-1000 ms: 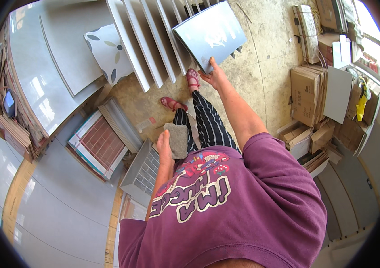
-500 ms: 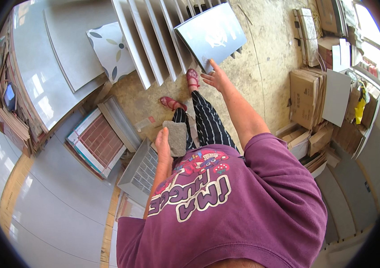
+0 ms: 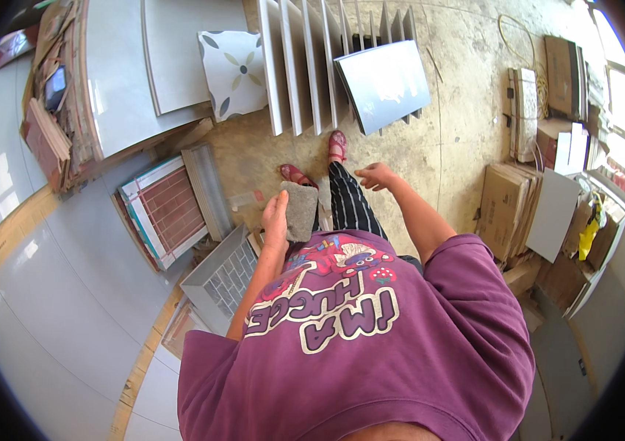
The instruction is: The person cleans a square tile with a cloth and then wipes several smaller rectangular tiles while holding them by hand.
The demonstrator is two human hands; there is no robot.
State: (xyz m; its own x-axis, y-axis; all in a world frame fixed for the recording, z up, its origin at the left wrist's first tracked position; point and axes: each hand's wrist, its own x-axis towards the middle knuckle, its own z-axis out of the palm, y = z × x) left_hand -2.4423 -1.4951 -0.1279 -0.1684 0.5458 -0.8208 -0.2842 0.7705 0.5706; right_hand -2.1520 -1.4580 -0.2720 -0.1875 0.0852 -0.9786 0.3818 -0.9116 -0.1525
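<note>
My left hand [image 3: 275, 219] is closed on a grey cloth [image 3: 300, 212] that looks folded, its thumb on top at the edge, in front of my left leg. My right hand [image 3: 376, 176] hangs in the air beside my right leg with loosely bent fingers that are apart and hold nothing. Beyond it, a glossy pale tile [image 3: 383, 84] leans on the row of upright tiles [image 3: 315, 70]. A white tile with a leaf pattern [image 3: 233, 76] stands left of that row.
Large grey slabs [image 3: 117, 81] lie stacked at the left. Brick-patterned panels [image 3: 164, 208] and a grey box-like display [image 3: 220, 275] stand near my left side. Flattened cardboard boxes [image 3: 507, 209] and a leaning grey board [image 3: 552, 213] are at the right, with a yellow bag [image 3: 589, 237].
My right hand has drawn back from the glossy tile toward my body, its fingers less stretched. The left hand still holds the grey cloth. The view has shifted slightly.
</note>
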